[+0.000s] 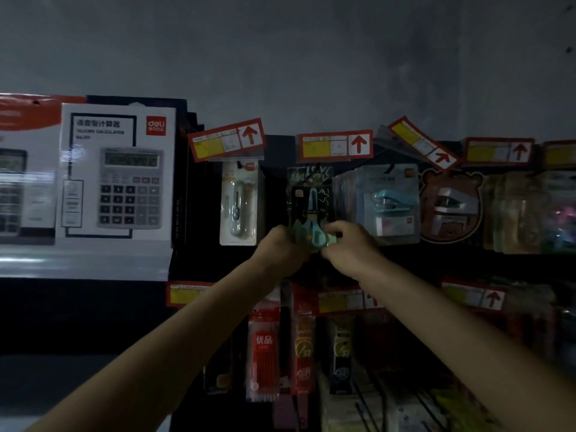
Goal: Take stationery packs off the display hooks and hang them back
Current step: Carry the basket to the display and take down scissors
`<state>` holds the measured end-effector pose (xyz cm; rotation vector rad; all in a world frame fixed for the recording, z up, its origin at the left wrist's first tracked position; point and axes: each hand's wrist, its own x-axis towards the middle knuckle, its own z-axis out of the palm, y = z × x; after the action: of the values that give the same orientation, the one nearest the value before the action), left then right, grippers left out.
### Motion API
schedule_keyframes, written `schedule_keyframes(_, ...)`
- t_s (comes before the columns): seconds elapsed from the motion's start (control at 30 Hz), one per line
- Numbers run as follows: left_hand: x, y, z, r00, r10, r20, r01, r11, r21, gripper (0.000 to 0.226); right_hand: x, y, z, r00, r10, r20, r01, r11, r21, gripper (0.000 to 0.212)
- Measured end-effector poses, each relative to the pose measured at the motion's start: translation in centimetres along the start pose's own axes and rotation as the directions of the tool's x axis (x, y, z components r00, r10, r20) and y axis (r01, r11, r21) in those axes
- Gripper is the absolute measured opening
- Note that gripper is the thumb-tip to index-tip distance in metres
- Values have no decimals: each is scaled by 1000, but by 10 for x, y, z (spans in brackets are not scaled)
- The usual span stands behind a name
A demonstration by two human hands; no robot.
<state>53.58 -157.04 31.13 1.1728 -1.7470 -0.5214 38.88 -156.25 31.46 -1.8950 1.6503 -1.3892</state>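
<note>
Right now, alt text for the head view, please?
The left hand and right hand grip the lower end of a scissors pack, held up between a white pack and a blue stapler pack. A talking calculator box stands far left.

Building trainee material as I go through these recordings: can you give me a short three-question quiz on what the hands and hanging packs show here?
1. True or false: the left hand and the right hand both hold the scissors pack at its lower end.
2. On which side of that pack does the blue stapler pack hang? A) its right B) its left C) directly below
3. Fill in: the arrows on the price tags are ___.
Key: 1 true; 2 A; 3 red.
</note>
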Motion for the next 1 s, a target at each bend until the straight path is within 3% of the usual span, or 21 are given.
schedule_keyframes(0.17, -5, 6, -2, 998, -3, 63, 6, 999, -46, 26, -2, 1, 2, 996, -30, 85, 41, 991, -128, 58)
schedule_keyframes(0.27, -8, 9, -7, 996, 82, 45, -84, 996, 37, 7, -3, 4, 3, 991, -73, 116, 93, 980, -176, 65)
schedule_keyframes(0.37, -14, 18, -12, 988, 151, 0, -150, 981, 126, 41, -5, -3, -1, 978, -204, 39, 208, 965, -162, 55)
schedule_keyframes(0.47, -23, 20, -17, 973, 217, -72, -198, 957, 210, 41, 0, -19, -3, 928, -353, -118, 298, 894, -333, 48)
schedule_keyframes(0.53, -33, 17, -20, 952, 283, -119, -257, 946, 197, 36, 9, -28, 1, 909, -399, -122, 291, 816, -499, 53)
schedule_keyframes(0.67, -56, 13, -25, 923, 370, -103, -355, 924, 140, 40, 28, -40, 5, 971, -239, 1, 182, 737, -651, 89)
schedule_keyframes(0.87, -70, 2, -30, 895, 427, -127, -417, 904, 95, 46, 52, -45, 15, 982, -185, 34, 161, 738, -656, 82)
schedule_keyframes(1.0, -78, -3, -33, 866, 482, -129, -458, 871, 178, 50, 62, -43, 17, 982, -177, 63, 172, 721, -671, 83)
